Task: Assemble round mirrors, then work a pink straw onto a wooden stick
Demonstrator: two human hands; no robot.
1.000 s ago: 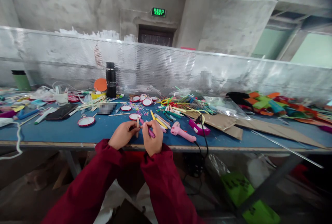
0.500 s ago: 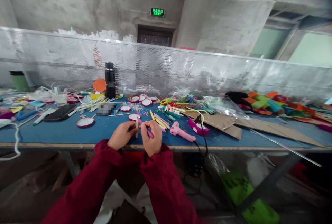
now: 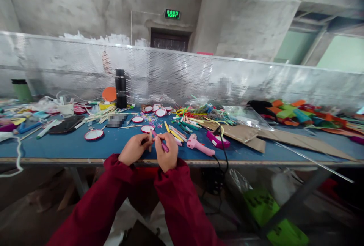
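Both hands meet at the near edge of the blue table (image 3: 71,145). My left hand (image 3: 133,149) is closed, pinching a flat wooden craft stick (image 3: 150,139) that stands upright. My right hand (image 3: 166,151) is closed around a pink marker (image 3: 163,145) whose tip points toward the stick. Just beyond the hands lie several coloured sticks and markers (image 3: 178,132) and a red-rimmed round lid (image 3: 147,128).
A pink glue gun (image 3: 199,145) with a black cord lies right of my hands. A black bottle (image 3: 120,88) stands at the back. A phone (image 3: 66,124), a red-rimmed lid (image 3: 94,134), cardboard sheets (image 3: 284,139) and coloured foam pieces (image 3: 292,115) spread across the table. A perforated metal screen (image 3: 182,71) closes the far side.
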